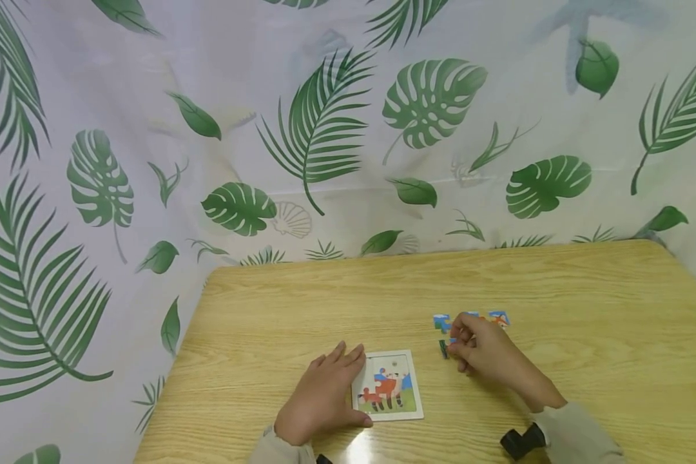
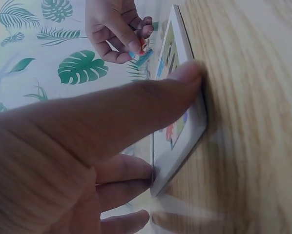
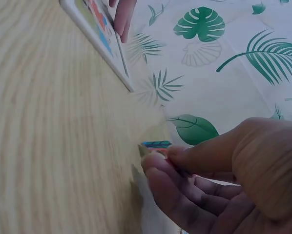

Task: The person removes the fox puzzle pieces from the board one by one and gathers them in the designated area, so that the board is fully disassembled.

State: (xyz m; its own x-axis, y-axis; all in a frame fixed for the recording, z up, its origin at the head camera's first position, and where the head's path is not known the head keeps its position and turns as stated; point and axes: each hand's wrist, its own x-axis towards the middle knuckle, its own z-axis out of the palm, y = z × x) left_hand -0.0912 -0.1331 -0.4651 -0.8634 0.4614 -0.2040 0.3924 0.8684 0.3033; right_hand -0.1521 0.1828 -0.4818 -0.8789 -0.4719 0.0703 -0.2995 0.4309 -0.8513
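A square puzzle board (image 1: 418, 406) with a pale rim lies on the table, some pieces set in it showing a red animal on grass. My left hand (image 1: 327, 396) rests at its left side, fingers straight along the rim and the thumb (image 2: 187, 73) on the near edge. To the right of the board, my right hand (image 1: 490, 348) pinches a small puzzle piece (image 3: 156, 145) between thumb and fingertips. Blue and red show on that piece; the fingers cover most of it. Loose puzzle pieces (image 1: 441, 321) lie beyond and beside this hand, partly hidden by it.
The wooden table (image 1: 278, 309) carries the board and the loose pieces. A white cloth (image 1: 336, 225) printed with green leaves hangs behind and to the left of the table. A black strap or device (image 1: 522, 442) sits at the right wrist.
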